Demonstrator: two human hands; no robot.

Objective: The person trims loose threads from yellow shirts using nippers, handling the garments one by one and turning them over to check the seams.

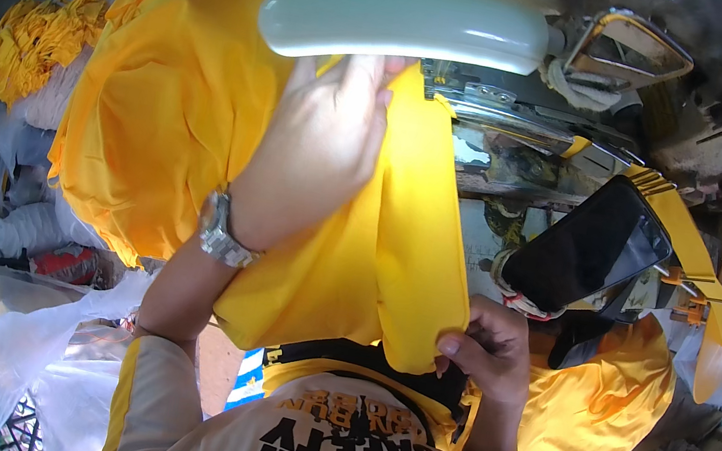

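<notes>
My left hand [323, 139] presses flat on a bright yellow fabric garment [174, 92], fingers reaching up under the grey arm of a sewing machine [407, 23]. A metal watch is on that wrist. My right hand [488, 345] pinches the lower folded edge of the same yellow fabric near my chest. The fabric runs from the machine's needle area down toward me.
A black phone [590, 243] leans to the right of the machine. More yellow cloth [606, 406] lies at the lower right and a yellow bundle [31, 41] at the far left. Clear plastic bags [32, 334] are piled at the lower left.
</notes>
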